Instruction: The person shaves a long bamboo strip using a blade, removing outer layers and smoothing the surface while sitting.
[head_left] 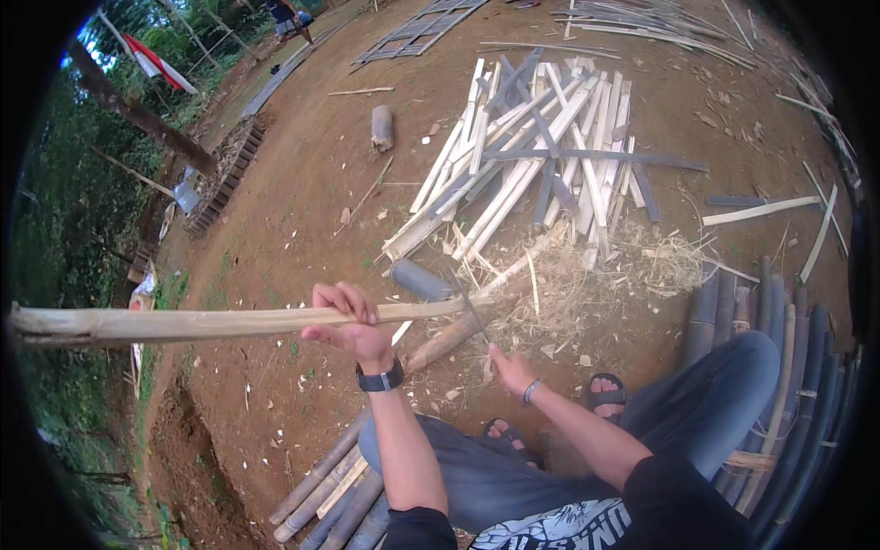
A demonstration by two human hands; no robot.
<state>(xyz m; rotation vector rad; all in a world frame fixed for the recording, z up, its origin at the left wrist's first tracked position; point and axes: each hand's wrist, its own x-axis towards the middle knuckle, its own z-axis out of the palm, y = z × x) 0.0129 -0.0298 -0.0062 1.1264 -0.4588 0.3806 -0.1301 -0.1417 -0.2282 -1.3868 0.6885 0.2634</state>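
Note:
A long pale split bamboo strip (183, 323) runs across from the far left. My left hand (356, 323) is closed around it near its right part, thumb below and fingers over the top. Lower and to the right, my right hand (513, 372) grips a long-bladed knife (473, 313), its handle mostly hidden in the fist. The blade points up and away, crossing the strip near its right end. Beneath that end lies a round bamboo piece (445, 341) on the ground. Curly shavings (559, 298) lie just beyond the blade.
Ahead is a heap of split bamboo strips (587, 119). Dark bamboo poles (816, 394) lie at the right, and more poles (353, 495) at lower left. A short log (382, 128) stands on the dirt, with a dark bamboo piece (420, 280) nearer. Far off is another person (289, 20).

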